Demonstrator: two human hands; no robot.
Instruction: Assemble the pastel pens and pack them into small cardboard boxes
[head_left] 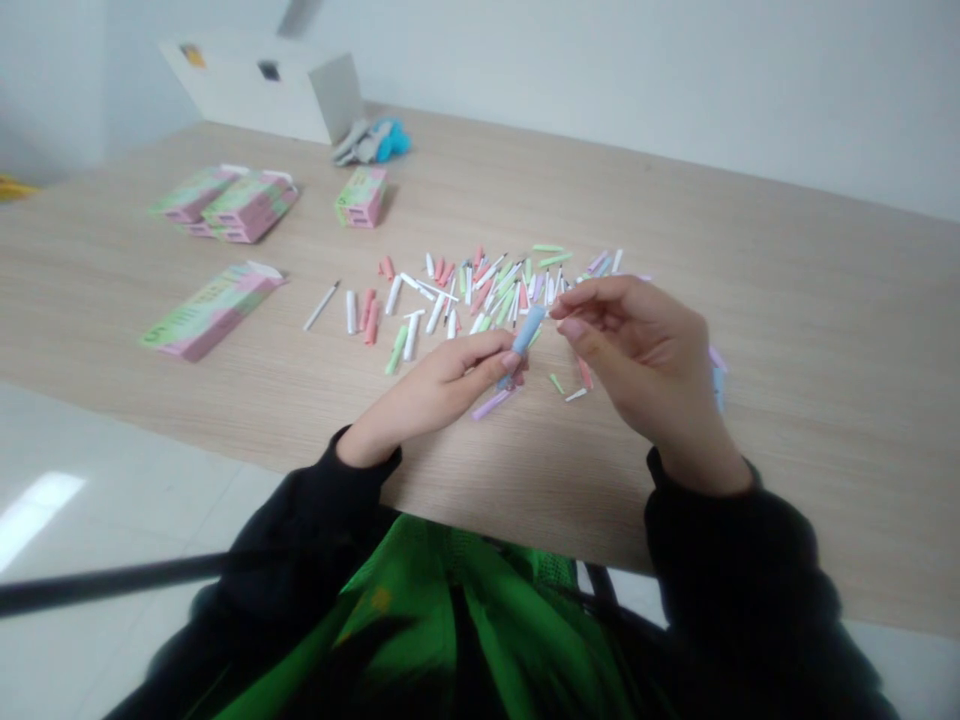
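Printing on cartons: pink-green cartons [210, 312] far left, text too blurred to read; more stacked behind.
loose parts: short tubes [411, 335] in white, pink, green and lilac, scattered mid-table [787, 330].
left hand [442, 385]: closed on the lower end of the blue tube [529, 328], which is tilted just above the table at the near edge of the scatter.
right hand [637, 350]: thumb and forefinger pinched narrow just beside the tube's upper end; can't tell if touching.
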